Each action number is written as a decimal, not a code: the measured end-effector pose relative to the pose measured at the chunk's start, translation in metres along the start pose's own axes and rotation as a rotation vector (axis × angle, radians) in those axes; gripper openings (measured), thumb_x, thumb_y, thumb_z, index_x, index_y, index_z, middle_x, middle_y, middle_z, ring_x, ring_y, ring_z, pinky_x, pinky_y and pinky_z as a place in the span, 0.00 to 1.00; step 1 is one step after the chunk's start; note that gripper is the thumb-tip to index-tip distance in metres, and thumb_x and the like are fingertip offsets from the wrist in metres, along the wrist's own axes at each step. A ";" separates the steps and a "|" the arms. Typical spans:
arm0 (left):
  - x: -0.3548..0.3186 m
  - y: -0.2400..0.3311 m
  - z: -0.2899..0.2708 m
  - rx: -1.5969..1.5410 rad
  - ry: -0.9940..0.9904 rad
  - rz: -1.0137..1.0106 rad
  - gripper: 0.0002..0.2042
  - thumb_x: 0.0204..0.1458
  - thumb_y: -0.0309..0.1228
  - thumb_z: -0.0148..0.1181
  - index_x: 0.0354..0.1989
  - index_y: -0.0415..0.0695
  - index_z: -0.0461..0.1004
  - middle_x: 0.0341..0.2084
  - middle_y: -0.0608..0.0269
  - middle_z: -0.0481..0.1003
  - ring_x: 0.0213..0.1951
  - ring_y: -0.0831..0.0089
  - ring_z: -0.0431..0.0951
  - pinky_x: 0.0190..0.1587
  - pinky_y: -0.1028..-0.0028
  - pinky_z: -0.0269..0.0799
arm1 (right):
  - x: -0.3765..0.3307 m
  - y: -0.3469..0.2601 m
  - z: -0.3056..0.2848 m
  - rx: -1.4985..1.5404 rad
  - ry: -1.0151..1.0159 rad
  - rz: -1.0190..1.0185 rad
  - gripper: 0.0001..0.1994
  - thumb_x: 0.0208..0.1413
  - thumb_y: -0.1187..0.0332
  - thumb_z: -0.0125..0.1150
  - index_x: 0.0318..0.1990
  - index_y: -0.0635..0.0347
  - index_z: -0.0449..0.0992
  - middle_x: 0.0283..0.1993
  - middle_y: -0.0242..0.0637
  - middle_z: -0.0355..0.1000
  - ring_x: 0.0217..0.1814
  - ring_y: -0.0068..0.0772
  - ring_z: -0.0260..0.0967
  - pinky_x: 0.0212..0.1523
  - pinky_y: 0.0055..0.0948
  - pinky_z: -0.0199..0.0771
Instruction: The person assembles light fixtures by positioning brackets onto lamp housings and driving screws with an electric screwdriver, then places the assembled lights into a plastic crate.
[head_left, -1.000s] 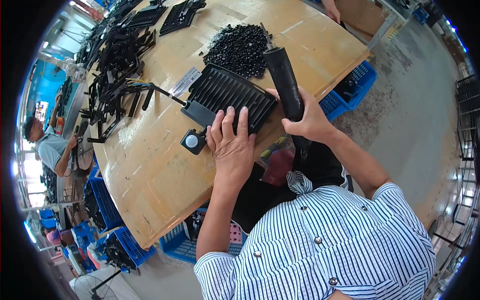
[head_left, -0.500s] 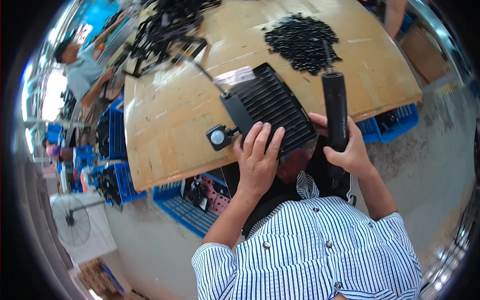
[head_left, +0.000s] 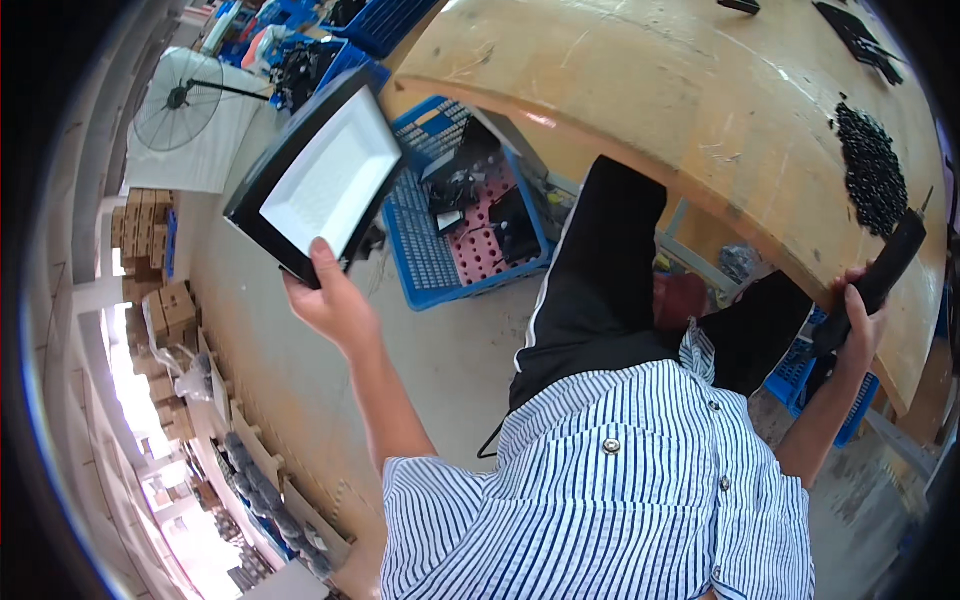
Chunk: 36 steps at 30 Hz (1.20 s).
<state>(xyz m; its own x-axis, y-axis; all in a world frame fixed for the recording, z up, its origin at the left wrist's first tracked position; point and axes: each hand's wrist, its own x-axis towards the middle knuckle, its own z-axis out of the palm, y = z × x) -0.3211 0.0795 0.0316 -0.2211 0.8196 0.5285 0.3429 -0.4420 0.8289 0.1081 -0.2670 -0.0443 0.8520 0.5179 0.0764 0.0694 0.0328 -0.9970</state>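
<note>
Scuffed wooden worktop (head_left: 620,95) stretches ahead and to the left of the right fingers (head_left: 857,303), which wrap around a black power driver (head_left: 893,258); a heap of small black parts (head_left: 868,165) lies beyond them. Left fingers (head_left: 322,262) grip the near corner of a black-framed floodlight (head_left: 335,175), which extends forward from them, white face showing. Right of these sits a blue basket (head_left: 445,296).

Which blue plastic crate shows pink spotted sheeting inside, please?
The blue plastic crate just right of the left hand; only there is pink spotted sheeting visible.
</note>
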 end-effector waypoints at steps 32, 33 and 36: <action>-0.141 -0.546 0.014 1.009 -1.305 0.070 0.11 0.53 0.28 0.44 0.37 0.43 0.75 0.41 0.55 0.75 0.47 0.57 0.72 0.48 0.56 0.68 | 0.010 -0.035 0.008 -0.555 0.345 0.374 0.14 0.48 0.60 0.62 0.38 0.57 0.72 0.27 0.25 0.66 0.24 0.17 0.62 0.25 0.20 0.61; -0.151 -0.550 0.003 0.875 -1.086 0.342 0.15 0.54 0.32 0.45 0.44 0.44 0.75 0.46 0.54 0.75 0.50 0.57 0.72 0.51 0.55 0.67 | 0.006 -0.046 0.031 -0.643 0.412 0.427 0.11 0.46 0.61 0.62 0.34 0.56 0.73 0.24 0.25 0.65 0.22 0.18 0.61 0.23 0.21 0.61; -0.145 -0.563 -0.037 1.188 -1.664 -0.365 0.17 0.58 0.37 0.43 0.50 0.48 0.74 0.52 0.56 0.72 0.54 0.56 0.72 0.52 0.55 0.67 | 0.009 -0.029 0.071 -0.588 0.394 0.221 0.11 0.42 0.64 0.61 0.34 0.57 0.72 0.27 0.27 0.66 0.26 0.20 0.62 0.27 0.20 0.61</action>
<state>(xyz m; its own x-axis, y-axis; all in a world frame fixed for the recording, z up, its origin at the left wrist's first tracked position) -0.5155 0.1958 -0.5050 0.2172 0.5706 -0.7920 0.9248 -0.3800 -0.0202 0.0770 -0.2021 -0.0149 0.9937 0.1109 -0.0182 0.0470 -0.5569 -0.8293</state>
